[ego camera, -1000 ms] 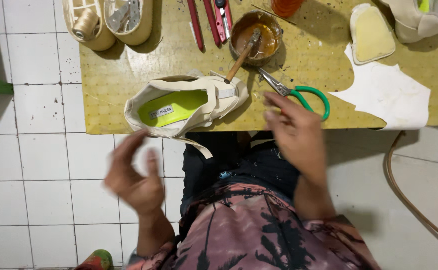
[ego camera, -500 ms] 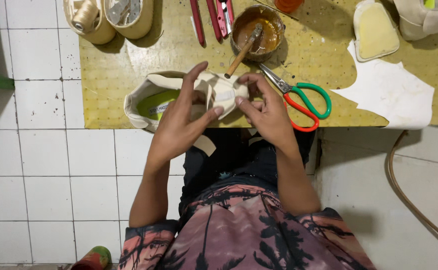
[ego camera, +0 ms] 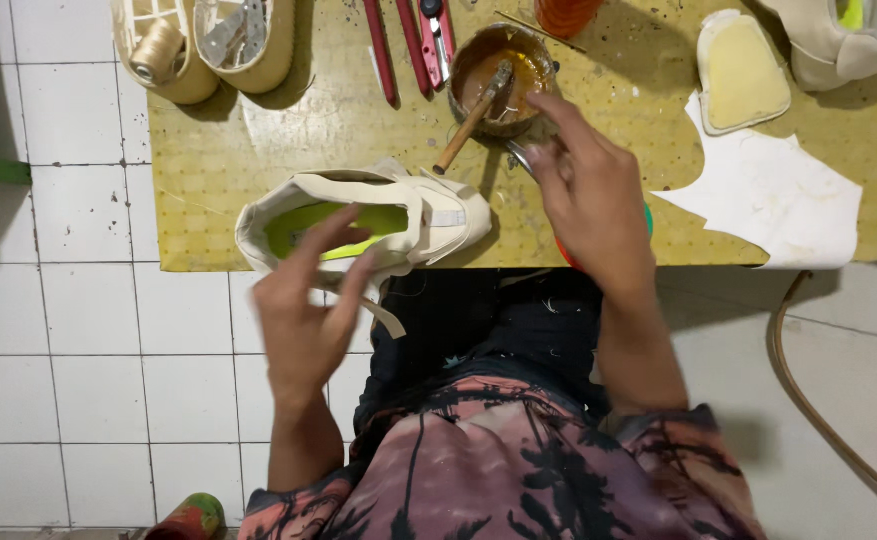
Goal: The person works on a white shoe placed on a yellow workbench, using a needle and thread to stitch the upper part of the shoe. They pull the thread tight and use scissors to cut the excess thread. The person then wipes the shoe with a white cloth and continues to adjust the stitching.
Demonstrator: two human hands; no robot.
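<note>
White floor tiles surround a small yellow worktop (ego camera: pixel 258 160) speckled with stains, seen from above with the person's lap at its near edge.

A cream shoe upper (ego camera: pixel 358 215) with a bright green insole lies on its side at the near edge of the worktop, left of centre. The left hand (ego camera: pixel 308 310) rests against its near rim, fingers (ego camera: pixel 323 235) spread and loosely laid over the opening, not clamped on it. The right hand (ego camera: pixel 593 190) reaches toward the far side, fingers open, their tips close to the glue pot (ego camera: pixel 503 65) and the wooden-handled brush (ego camera: pixel 468 115) standing in it; it covers most of a pair of scissors (ego camera: pixel 518 155), and whether it touches them is hard to tell from here.

The upper looks light and soft, likely to fold if pinched at the sides; the firmer heel or the rim of the opening seems the better place to take hold.

Farther back lie red-handled tools (ego camera: pixel 408 40), two cream trays with a thread spool (ego camera: pixel 158 50), a cut piece of white material (ego camera: pixel 768 195) and a pale sole piece (ego camera: pixel 743 75) at right.
</note>
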